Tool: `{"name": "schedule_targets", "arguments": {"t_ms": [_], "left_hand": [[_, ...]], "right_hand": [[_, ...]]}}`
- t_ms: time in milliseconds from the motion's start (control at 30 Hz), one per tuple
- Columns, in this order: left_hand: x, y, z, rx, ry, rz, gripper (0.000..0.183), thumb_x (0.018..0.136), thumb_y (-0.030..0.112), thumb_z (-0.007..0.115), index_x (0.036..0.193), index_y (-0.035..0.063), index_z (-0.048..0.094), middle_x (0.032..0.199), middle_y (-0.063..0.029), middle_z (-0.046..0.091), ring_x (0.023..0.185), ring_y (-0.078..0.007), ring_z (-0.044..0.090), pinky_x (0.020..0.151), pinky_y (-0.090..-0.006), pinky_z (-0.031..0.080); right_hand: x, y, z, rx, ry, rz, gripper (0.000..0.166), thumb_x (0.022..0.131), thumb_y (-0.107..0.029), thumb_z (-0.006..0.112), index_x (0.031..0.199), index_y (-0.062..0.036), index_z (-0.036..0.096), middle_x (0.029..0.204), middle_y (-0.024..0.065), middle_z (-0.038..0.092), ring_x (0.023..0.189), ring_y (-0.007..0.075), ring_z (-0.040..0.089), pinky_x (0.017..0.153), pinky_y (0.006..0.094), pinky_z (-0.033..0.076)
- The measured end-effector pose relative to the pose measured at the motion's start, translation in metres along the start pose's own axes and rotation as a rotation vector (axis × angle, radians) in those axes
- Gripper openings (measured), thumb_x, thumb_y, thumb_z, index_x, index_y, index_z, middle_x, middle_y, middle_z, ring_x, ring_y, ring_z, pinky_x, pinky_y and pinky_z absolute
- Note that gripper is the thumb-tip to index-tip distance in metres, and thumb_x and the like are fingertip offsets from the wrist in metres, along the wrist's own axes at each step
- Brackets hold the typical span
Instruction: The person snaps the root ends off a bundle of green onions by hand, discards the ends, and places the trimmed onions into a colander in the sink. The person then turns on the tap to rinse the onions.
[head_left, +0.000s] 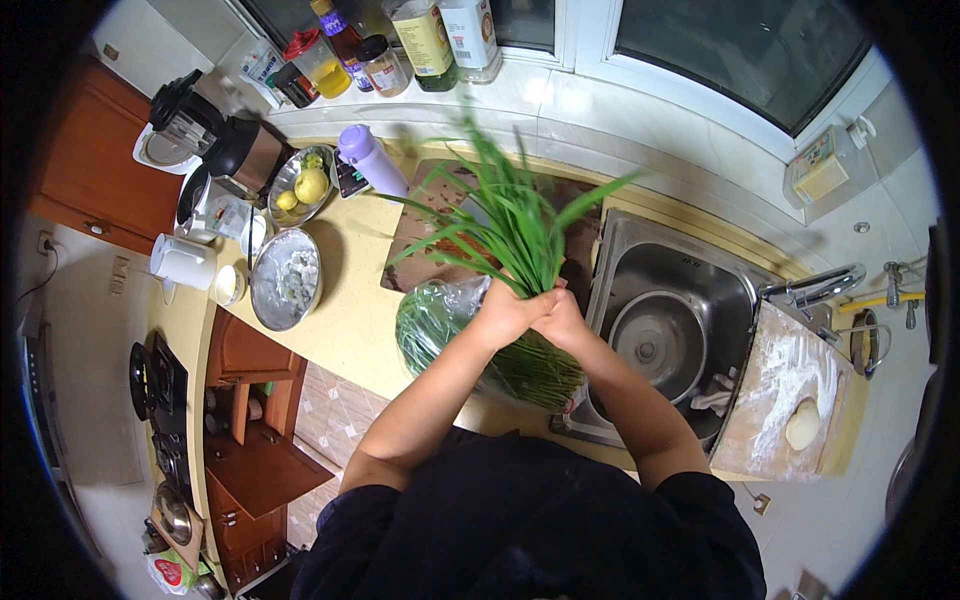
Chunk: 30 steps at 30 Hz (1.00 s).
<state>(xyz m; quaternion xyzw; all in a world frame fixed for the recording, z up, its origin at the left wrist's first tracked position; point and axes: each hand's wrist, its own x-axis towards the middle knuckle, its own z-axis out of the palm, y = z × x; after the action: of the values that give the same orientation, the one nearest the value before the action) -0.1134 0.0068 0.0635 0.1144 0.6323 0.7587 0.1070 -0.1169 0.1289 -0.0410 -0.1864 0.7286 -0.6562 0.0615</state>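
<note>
A loose bunch of long green chives (517, 225) rises from my two hands, its leaf tips fanned out and partly blurred. My left hand (508, 309) and my right hand (559, 319) meet around the lower end of the bunch, both gripping it. Just beneath them, a larger bundle of chives (536, 375) lies on the counter, partly inside a clear plastic bag (435, 322). Behind the held leaves is a dark wet cutting board (409, 262). The leaves hide much of its surface, including a flat greyish thing that I cannot make out.
To the right, a steel sink (724, 274) holds a metal basin (660, 341). Beyond it, dough (804, 425) rests on a floured board (780, 375). At left stand a metal bowl (286, 281), a fruit bowl (281, 214), a purple flask (373, 159) and a blender (240, 154). A cabinet door (266, 472) hangs open.
</note>
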Motion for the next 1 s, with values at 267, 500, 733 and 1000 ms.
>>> {"name": "schedule_targets", "arguments": {"t_ms": [267,500,733,1000], "left_hand": [[-0.006,-0.039,-0.021,0.406,-0.053,0.003,0.029,0.083,0.019,0.063,0.105,0.0002,0.058,0.099,-0.0096,0.062,0.091,-0.0173,0.057,0.081,-0.0322,0.045],[0.003,-0.051,-0.015,0.031,0.069,-0.101,0.023,0.083,0.002,0.059,0.105,-0.0006,0.055,0.099,-0.0049,0.059,0.092,-0.0140,0.056,0.084,-0.0275,0.045],[-0.047,-0.012,-0.019,0.750,-0.244,-0.265,0.039,0.075,0.017,0.072,0.105,-0.0016,0.055,0.100,-0.0141,0.060,0.089,-0.0235,0.059,0.078,-0.0322,0.048],[-0.027,0.059,-0.008,1.640,-0.181,0.024,0.104,0.062,0.040,0.076,0.138,0.0019,0.018,0.104,-0.0215,0.058,0.104,-0.0323,0.054,0.097,-0.0432,0.036]], "right_hand": [[-0.005,0.031,0.006,-0.072,0.062,0.086,0.033,0.074,-0.011,0.064,0.104,-0.0019,0.056,0.097,0.0161,0.060,0.087,0.0319,0.059,0.075,0.0354,0.046],[-0.001,0.016,-0.001,-0.180,0.009,0.005,0.024,0.079,-0.012,0.059,0.100,-0.0011,0.054,0.090,0.0205,0.059,0.087,0.0379,0.059,0.073,0.0394,0.047],[0.019,-0.059,-0.032,-0.730,-0.037,-0.030,0.015,0.077,-0.016,0.057,0.084,-0.0047,0.050,0.077,0.0175,0.058,0.075,0.0389,0.058,0.062,0.0468,0.045],[0.016,-0.094,-0.026,-1.075,-0.151,-0.551,0.012,0.067,-0.013,0.056,0.077,-0.0074,0.056,0.066,0.0052,0.053,0.064,0.0221,0.058,0.064,0.0335,0.047]]}}
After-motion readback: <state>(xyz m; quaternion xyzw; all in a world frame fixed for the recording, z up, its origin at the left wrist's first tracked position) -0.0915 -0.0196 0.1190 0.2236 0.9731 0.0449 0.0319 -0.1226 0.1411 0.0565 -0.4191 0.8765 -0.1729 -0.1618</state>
